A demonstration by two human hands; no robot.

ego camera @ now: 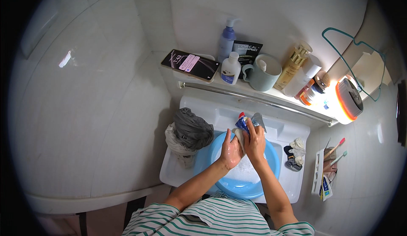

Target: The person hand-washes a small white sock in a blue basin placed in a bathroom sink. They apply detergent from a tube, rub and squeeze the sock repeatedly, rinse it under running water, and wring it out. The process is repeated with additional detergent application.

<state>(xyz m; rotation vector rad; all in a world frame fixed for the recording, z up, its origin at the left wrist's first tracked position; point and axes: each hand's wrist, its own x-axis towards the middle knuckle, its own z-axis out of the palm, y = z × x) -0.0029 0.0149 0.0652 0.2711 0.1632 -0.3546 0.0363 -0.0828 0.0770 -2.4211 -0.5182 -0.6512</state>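
Note:
My left hand (231, 151) is turned palm up over the basin, wet, its thumb raised. A small off-white cloth (239, 137), possibly a sock, rests across its fingers. In my right hand (255, 140) is a blue detergent pouch (242, 123) with a red tip, tilted just above the cloth. The right fingers hide part of both. Below them, the light-blue plastic basin (241, 193) contains sudsy water (243, 172) and stands in the white washbasin (292, 190). Behind the right fingers, the faucet (258, 120) is partly covered.
Grey and off-white clothes (192, 129) are heaped on the washbasin's left rim; small crumpled socks (295, 155) lie on its right. A metal towel bar (254, 101) runs under a shelf bearing a smartphone (190, 65), bottles, a mug (264, 74) and a lit lamp (348, 101). A toothbrush holder (318, 172) hangs at right.

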